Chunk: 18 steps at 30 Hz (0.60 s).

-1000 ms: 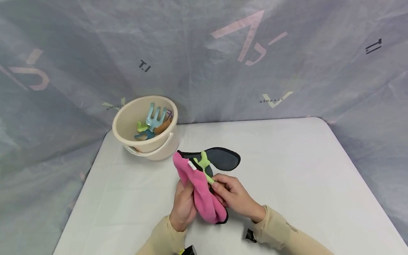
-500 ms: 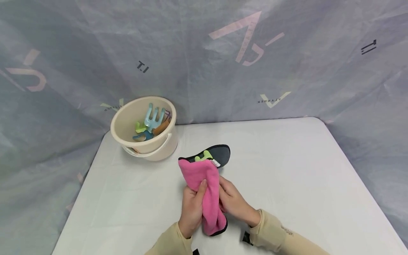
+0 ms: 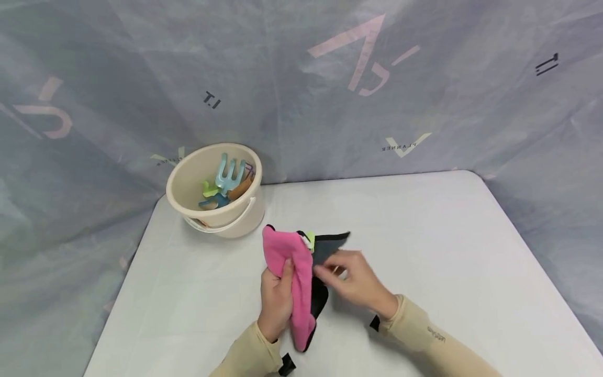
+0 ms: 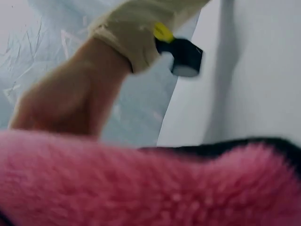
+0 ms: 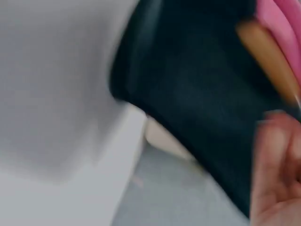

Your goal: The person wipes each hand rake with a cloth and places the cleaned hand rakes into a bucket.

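In the head view my left hand grips a soft pink fleece piece with dark backing and black edging, its thumb across the pink side. The left wrist view is mostly filled by pink pile. A dark grey flap of the piece sticks out to the right. A bit of a light green plastic thing shows behind the pink top edge; the rest is hidden. My right hand has bent fingers at the flap's lower edge; blur hides whether they pinch it. The right wrist view shows the dark side close up.
A cream bucket stands at the table's back left. Inside are a light blue toy fork, a brown piece, a blue piece and a green piece. Grey printed cloth hangs behind the white table.
My right hand has let go of the green thing, gone behind the fleece, then come out to the right. The dark flap has folded to a point, and the pink side covers most of the green.
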Tool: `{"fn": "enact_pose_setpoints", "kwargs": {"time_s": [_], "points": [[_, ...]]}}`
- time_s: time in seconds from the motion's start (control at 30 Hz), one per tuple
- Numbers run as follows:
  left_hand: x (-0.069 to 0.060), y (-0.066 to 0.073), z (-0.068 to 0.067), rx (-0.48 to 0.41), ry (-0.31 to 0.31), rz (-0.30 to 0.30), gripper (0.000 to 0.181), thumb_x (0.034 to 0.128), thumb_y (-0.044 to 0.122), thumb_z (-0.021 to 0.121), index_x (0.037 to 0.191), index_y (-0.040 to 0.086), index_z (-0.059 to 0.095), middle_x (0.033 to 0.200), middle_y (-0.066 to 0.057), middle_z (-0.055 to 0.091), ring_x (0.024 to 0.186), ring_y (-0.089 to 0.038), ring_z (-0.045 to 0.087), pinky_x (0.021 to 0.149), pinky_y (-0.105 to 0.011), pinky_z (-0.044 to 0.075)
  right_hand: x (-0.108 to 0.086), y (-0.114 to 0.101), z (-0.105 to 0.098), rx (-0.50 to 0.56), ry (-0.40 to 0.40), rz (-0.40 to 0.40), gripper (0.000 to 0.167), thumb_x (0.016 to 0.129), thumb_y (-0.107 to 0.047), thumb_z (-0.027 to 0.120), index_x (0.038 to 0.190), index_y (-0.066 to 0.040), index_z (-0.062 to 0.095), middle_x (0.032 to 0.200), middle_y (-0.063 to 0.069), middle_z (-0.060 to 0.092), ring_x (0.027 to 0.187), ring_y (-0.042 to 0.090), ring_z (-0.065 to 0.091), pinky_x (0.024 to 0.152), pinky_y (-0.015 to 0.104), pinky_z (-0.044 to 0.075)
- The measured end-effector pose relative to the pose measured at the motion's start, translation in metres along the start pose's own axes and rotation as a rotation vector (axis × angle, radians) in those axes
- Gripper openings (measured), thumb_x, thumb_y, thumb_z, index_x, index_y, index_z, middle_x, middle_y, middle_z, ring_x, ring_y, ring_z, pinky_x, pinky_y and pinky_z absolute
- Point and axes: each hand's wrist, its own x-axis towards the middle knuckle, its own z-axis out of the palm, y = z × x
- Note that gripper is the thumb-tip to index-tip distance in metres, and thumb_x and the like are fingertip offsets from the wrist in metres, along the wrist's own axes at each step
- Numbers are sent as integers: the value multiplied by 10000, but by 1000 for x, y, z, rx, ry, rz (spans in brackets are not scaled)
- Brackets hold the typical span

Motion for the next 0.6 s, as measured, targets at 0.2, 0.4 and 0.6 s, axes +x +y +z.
{"fn": "enact_pose_setpoints", "kwargs": {"time_s": [0.2, 0.4, 0.6], "points": [[5, 0, -8, 166, -238, -33, 199, 1064, 120, 570, 948, -34, 618, 761, 25, 580, 645, -37, 549, 575, -217, 480, 6, -11, -29, 219, 3, 210, 240, 1108, -107, 464, 940, -70, 630, 542, -8, 482, 410, 88, 445, 397, 268, 414], [6, -1, -8, 225, -386, 14, 145, 1043, 103, 602, 1005, -24, 661, 796, -63, 625, 691, -31, 558, 619, -220, 504, 7, -14, -36, 549, -251, 429, 344, 1122, -194, 419, 848, -59, 576, 532, -38, 402, 398, 62, 344, 365, 235, 284], [5, -17, -11, 226, -404, 186, 86, 989, -2, 644, 1069, -2, 676, 922, -157, 719, 802, -30, 620, 724, -247, 568, 6, -16, -28, 705, -200, 365, 370, 1106, -179, 464, 752, -129, 560, 522, -101, 411, 399, 58, 345, 345, 241, 263]]}}
